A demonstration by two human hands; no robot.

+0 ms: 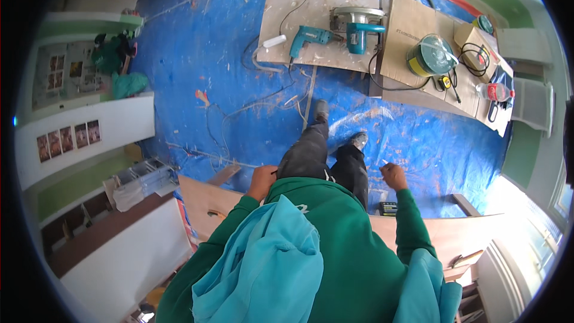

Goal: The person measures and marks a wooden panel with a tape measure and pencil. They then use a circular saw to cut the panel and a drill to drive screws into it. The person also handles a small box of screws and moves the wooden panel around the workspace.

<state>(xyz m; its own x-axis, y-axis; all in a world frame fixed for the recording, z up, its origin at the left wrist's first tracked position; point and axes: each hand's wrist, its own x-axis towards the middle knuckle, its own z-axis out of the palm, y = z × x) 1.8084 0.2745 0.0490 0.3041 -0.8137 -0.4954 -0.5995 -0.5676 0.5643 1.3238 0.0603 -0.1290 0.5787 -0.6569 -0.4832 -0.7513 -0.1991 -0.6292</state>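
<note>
I look down on my own green hooded top and dark, dust-stained trousers as I stand on a blue floor sheet (227, 54). My left hand (261, 180) is curled shut beside my left thigh and holds nothing. My right hand (393, 174) is a closed fist out to the right of my legs, also holding nothing. My grey shoes (359, 140) point toward a low wooden board (311, 54) ahead. On that board lie a teal power drill (311, 37) and a teal circular saw (357, 26).
A green and yellow cable reel (430, 55), a yellow tape measure (443, 82) and a plastic bottle (495, 91) lie on cardboard sheets at the right. Cables trail over the floor sheet. A long plywood panel (197, 200) and a small black box (388, 207) are behind my legs.
</note>
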